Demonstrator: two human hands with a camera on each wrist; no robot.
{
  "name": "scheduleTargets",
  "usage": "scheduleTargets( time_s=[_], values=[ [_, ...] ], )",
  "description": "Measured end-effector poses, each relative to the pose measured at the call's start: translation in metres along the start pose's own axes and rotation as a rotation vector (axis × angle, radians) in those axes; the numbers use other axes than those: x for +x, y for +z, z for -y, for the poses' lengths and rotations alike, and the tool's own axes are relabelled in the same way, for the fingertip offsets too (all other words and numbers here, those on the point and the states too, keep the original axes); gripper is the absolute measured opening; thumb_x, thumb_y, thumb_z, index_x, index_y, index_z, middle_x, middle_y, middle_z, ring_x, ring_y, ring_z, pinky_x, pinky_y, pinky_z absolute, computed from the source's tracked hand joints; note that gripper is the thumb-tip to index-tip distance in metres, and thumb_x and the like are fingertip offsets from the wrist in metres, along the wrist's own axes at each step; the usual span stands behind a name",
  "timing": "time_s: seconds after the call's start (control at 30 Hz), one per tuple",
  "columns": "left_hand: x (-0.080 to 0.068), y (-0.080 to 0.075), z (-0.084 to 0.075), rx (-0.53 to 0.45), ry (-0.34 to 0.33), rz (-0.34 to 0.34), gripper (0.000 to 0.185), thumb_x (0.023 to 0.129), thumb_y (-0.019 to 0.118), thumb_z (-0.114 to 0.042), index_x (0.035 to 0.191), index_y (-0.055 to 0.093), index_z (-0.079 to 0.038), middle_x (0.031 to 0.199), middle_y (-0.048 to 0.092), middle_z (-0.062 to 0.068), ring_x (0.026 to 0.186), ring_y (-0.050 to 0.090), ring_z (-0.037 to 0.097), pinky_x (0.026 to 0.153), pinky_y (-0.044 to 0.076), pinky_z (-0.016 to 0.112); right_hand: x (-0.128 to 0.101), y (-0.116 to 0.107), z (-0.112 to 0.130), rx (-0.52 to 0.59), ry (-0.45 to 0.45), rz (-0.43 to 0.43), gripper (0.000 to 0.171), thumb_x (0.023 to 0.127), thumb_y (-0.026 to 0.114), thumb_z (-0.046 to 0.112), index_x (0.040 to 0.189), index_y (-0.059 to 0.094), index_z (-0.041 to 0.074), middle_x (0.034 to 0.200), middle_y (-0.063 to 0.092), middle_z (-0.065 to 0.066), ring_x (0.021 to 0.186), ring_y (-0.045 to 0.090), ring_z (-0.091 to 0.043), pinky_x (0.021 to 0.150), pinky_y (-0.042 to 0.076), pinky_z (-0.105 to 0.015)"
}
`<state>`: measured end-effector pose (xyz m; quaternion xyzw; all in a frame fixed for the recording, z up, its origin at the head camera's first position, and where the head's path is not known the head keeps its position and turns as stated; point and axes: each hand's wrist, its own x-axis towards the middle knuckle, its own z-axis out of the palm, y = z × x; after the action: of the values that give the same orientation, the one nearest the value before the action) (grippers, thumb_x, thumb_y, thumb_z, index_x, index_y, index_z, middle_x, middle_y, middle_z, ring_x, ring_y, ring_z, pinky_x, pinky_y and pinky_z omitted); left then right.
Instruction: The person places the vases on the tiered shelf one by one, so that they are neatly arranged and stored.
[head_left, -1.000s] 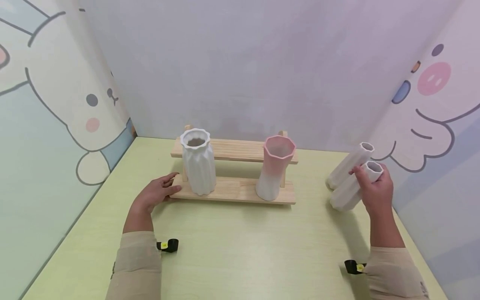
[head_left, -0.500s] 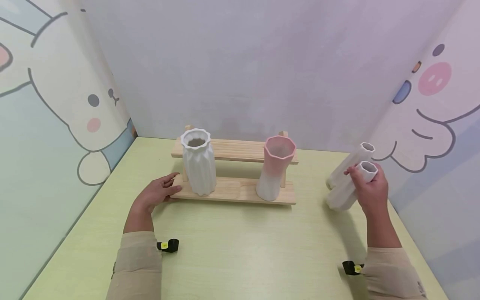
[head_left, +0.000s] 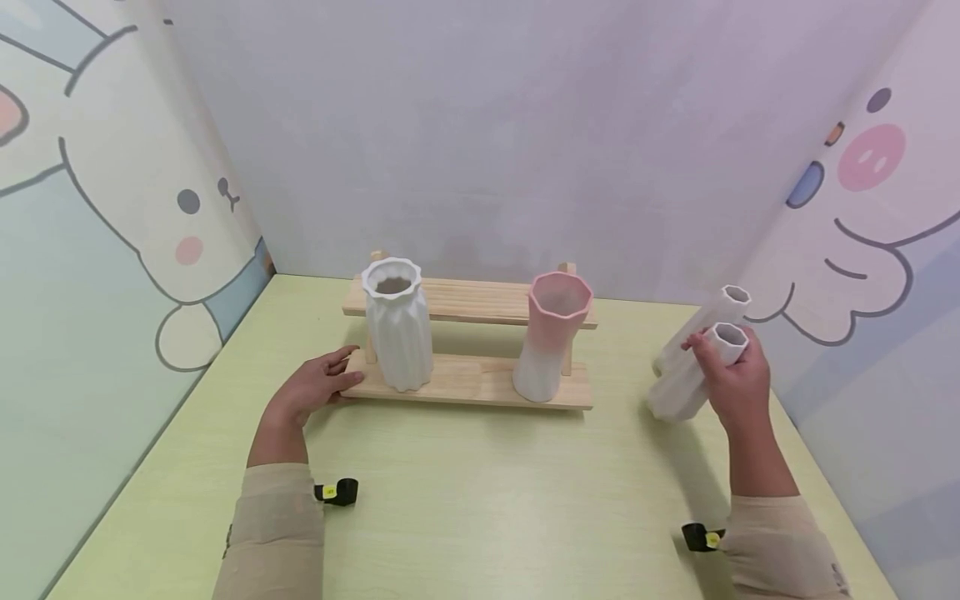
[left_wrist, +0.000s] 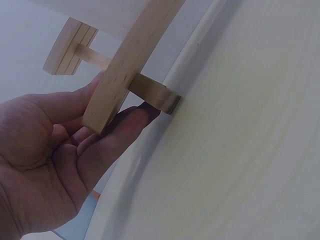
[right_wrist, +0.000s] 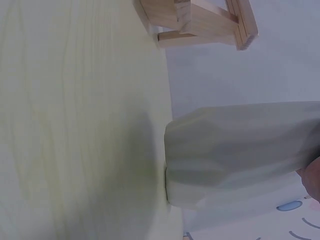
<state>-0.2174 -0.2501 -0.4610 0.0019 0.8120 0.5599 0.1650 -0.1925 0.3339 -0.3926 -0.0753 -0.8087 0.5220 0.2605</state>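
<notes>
Slim vase: this matte white vase (head_left: 682,387), ceramic-looking, has long facets and an angular mouth; it is in the right hand, at 3 o'clock from the rack. I cannot tell whether its base touches the table (head_left: 487,500).
Matching vase: another slim white vase (head_left: 703,320) sits close by at 1 o'clock from it, partly hidden.
Rack: pale, grained wooden rack (head_left: 465,379) with 2 flat, straight-edged boards.
White fluted vase: upright on the lower board towards 9 o'clock, this wider white vase (head_left: 401,342) has a scalloped rim and wavy vertical ribs.
Pink vase: upright towards 3 o'clock, the pink-and-white vase (head_left: 547,342) flares to a faceted rim, pink fading downward to white.
Right hand: the right hand (head_left: 738,379) wraps the slim vase near its mouth, forearm rising from 5 o'clock.
Left hand: the left hand (head_left: 315,385) pinches the lower board's 9 o'clock end, thumb and fingers on opposite faces.
Sleeves: 2 beige cuffs (head_left: 281,508), wrinkled cloth.
</notes>
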Motion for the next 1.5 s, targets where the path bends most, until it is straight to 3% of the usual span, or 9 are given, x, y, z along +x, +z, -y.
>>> scheduleTargets(
  time_s=[0.17, 0.8, 1.07, 1.5],
  values=[
    [0.001, 0.000, 0.001, -0.007, -0.004, 0.003, 0.075, 0.087, 0.064, -0.034, 0.148, 0.024, -0.019, 0.150, 0.018, 0.018, 0.119, 0.048, 0.027, 0.083, 0.050, 0.037, -0.001, 0.002, 0.002, -0.022, 0.013, 0.004, 0.029, 0.085, 0.068, 0.029, 0.107, 0.054, 0.018, 0.092, 0.061, 0.006, 0.090, 0.056, -0.010, 0.072, 0.044, -0.018],
    [0.002, 0.000, 0.001, -0.014, 0.004, 0.011, 0.076, 0.087, 0.064, -0.035, 0.149, 0.023, -0.019, 0.150, 0.017, 0.018, 0.119, 0.047, 0.028, 0.084, 0.050, 0.037, -0.010, 0.011, 0.018, 0.165, -0.085, 0.041, 0.025, 0.083, 0.070, 0.017, 0.103, 0.058, 0.006, 0.083, 0.067, -0.003, 0.086, 0.059, -0.018, 0.073, 0.045, -0.021],
    [0.002, 0.000, 0.001, -0.012, 0.004, 0.008, 0.077, 0.087, 0.064, -0.035, 0.149, 0.022, -0.019, 0.150, 0.017, 0.018, 0.121, 0.045, 0.028, 0.084, 0.050, 0.037, -0.012, 0.012, 0.022, 0.146, -0.083, 0.045, 0.026, 0.083, 0.070, 0.017, 0.103, 0.057, 0.007, 0.088, 0.065, -0.006, 0.086, 0.059, -0.017, 0.073, 0.045, -0.021],
    [0.001, 0.000, 0.001, 0.012, -0.005, 0.005, 0.076, 0.087, 0.064, -0.036, 0.149, 0.023, -0.019, 0.150, 0.017, 0.017, 0.120, 0.047, 0.028, 0.085, 0.049, 0.037, -0.019, 0.015, 0.031, 0.210, -0.122, 0.082, 0.029, 0.083, 0.070, 0.011, 0.106, 0.056, 0.001, 0.085, 0.065, -0.006, 0.084, 0.062, -0.018, 0.076, 0.045, -0.023]
  ],
)
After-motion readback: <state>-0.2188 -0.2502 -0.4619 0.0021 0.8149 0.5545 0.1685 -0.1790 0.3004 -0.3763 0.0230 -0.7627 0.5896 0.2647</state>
